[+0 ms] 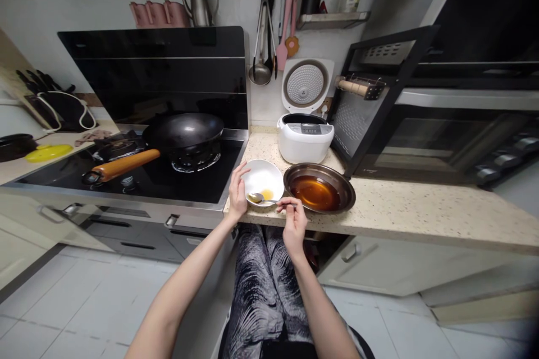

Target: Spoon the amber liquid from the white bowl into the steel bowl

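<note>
A white bowl (252, 175) stands on the counter near its front edge, with a little yellow liquid (268, 194) at the bottom. Wrapped around the bowl's left side, my left hand (238, 190) grips its rim. My right hand (293, 220) pinches the handle of a metal spoon (257, 197), whose head dips inside the bowl by the yellow liquid. Just right of the bowl sits a dark metal pan (348, 195) holding amber-brown liquid (315, 192).
Behind the pan, a white rice cooker (305, 143) stands with its lid up. To the left, a black wok (183, 130) with a wooden handle rests on the gas stove (202, 182). A countertop oven (446, 140) and dark rack fill the right. Utensils (283, 39) hang on the wall.
</note>
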### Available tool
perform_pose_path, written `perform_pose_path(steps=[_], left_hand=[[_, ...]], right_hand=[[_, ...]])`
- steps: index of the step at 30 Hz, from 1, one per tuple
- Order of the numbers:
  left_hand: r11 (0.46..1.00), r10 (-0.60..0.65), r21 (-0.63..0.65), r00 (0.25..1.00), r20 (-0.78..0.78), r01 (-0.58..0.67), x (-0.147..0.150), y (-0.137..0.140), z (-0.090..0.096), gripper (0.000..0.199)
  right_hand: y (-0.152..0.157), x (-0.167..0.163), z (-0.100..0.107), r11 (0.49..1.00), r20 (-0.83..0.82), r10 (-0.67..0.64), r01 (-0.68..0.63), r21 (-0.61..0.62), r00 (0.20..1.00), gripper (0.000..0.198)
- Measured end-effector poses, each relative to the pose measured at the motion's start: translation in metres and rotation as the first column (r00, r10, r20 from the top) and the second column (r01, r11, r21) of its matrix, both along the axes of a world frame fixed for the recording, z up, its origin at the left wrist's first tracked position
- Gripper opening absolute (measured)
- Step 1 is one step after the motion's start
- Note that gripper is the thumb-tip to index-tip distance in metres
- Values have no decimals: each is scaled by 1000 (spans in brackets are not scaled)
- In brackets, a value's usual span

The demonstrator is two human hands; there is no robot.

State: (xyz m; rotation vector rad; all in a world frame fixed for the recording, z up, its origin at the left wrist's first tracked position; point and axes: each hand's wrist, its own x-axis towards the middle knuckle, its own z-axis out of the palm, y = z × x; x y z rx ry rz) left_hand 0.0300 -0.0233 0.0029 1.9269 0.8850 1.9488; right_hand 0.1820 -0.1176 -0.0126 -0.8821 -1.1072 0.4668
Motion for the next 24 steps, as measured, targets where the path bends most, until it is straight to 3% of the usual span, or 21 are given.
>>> perform_pose_path(steps=[7,24], left_hand=[[1000,7,-7,1000,-1,-7,1,-1,1,40],[1000,-8,-3,1000,1,8,-1,1,0,40]], right_hand=[[-2,-17,-1,1000,-130,-29,30,5,991,28],[-7,9,13,976,-144,-188,202,86,972,23]])
